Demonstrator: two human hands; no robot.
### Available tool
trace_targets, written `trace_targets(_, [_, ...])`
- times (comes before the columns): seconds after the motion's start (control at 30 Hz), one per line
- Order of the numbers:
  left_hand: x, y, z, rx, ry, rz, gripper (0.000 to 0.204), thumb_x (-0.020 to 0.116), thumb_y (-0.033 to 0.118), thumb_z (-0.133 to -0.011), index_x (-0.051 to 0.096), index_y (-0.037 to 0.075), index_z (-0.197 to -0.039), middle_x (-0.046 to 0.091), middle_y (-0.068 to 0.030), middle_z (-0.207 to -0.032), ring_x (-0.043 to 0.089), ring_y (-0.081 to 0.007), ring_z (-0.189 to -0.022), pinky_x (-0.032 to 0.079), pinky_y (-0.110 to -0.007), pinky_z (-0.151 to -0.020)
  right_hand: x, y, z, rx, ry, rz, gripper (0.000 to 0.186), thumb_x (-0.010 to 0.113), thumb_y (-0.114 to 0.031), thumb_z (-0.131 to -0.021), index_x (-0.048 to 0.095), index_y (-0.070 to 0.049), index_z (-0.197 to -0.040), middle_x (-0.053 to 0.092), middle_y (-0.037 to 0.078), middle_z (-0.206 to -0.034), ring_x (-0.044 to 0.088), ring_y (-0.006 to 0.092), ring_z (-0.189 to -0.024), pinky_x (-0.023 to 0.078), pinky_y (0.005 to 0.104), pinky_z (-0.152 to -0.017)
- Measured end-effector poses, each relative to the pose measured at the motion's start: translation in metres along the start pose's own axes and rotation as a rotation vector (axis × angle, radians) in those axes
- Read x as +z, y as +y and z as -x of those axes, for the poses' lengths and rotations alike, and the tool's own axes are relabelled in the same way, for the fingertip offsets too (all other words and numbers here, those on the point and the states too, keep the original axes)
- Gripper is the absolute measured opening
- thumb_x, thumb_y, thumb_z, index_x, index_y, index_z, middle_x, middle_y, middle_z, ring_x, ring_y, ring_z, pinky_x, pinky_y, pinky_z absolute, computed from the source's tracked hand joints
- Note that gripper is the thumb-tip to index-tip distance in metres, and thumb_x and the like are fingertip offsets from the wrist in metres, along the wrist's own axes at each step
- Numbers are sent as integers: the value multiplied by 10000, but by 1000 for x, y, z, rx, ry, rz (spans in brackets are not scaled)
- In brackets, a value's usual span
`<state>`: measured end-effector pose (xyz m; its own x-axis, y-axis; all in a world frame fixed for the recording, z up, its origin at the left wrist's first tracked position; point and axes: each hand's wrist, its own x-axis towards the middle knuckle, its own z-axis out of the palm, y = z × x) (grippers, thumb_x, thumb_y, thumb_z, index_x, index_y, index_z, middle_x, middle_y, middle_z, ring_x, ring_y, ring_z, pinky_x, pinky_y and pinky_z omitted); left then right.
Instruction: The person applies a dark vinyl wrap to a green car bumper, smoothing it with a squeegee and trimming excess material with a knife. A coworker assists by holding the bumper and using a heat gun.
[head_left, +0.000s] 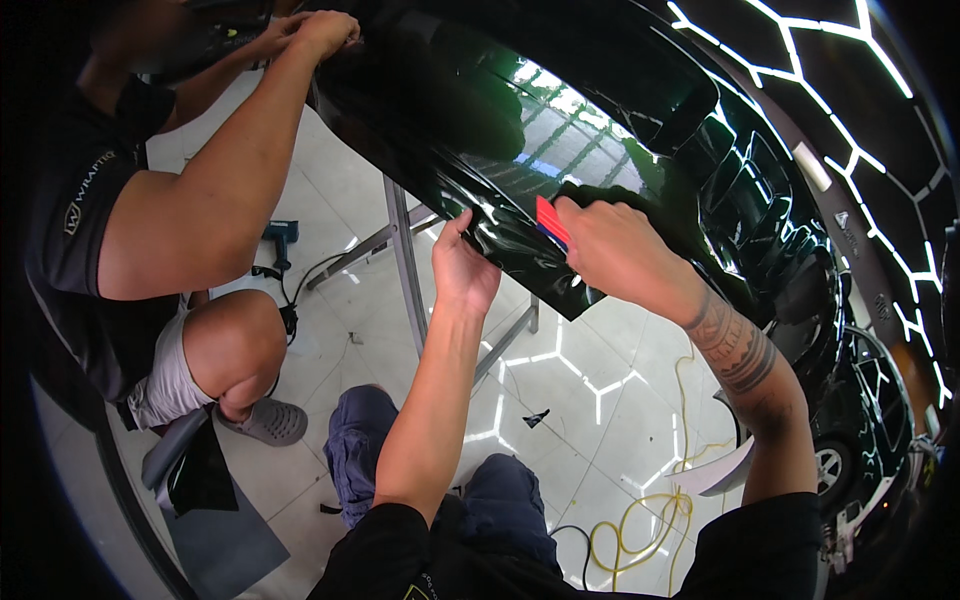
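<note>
A glossy dark green film [545,280] covers a large curved car body panel [640,185] on a metal stand. Its loose edge hangs in wrinkles toward me. My left hand [466,272] pinches that edge, thumb on top and the other fingers mostly hidden beneath. In my right hand [620,245] is a red squeegee [549,219] with a dark blue edge, pressed against the film to the right of my left hand. The fingers of my right hand are closed round it.
To the left crouches a co-worker [75,230], both hands [325,35] at the panel's far left end. The metal stand's legs [405,265] rise beneath it. A blue heat gun [282,240], film scraps [537,418] and a yellow hose [640,530] lie about. A dark car [850,440] stands right.
</note>
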<state>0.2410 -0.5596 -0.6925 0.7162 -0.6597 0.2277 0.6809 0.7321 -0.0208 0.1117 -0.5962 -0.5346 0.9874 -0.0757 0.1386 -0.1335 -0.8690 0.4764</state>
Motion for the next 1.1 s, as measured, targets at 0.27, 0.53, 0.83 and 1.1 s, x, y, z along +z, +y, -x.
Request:
trace_targets(0.27, [3, 2, 7, 8, -25, 114, 300, 422, 159, -952, 517, -13, -1179, 613, -125, -1177, 574, -265, -1118, 424, -417, -1026, -20, 6, 34, 111, -62, -87, 290, 625, -108, -807, 500, 25, -1032, 619, 243, -777, 624, 421, -790, 490, 499, -727])
trace_targets(0.53, [-14, -8, 22, 131, -50, 122, 244, 484, 106, -937, 552, 23, -1156, 644, -106, -1140, 607, -237, -1087, 459, -376, -1001, 6, -13, 6, 211, 143, -154, 305, 618, -118, -819, 511, 23, -1068, 628, 240, -765, 629, 429, -794, 493, 503, -720])
trace_targets(0.83, [-43, -12, 113, 312, -9, -430, 710, 549, 352, -923, 195, 102, -1485, 371, -186, -1456, 417, -344, -1293, 339, -466, -1066, 48, -60, 73, 50, 187, -606, 234, 597, -146, -822, 484, -29, -991, 596, 210, -668, 626, 406, -687, 491, 492, -603])
trace_targets(1.1, [-133, 30, 187, 46, -159, -1945, 688, 710, 115, -729, 487, 88, -1380, 468, -168, -1252, 530, -297, -1056, 441, -390, -918, 154, -157, 188, -262, 41, -1247, 513, 645, -158, -867, 446, 59, -1287, 508, 237, -1164, 532, 374, -1108, 477, 462, -897])
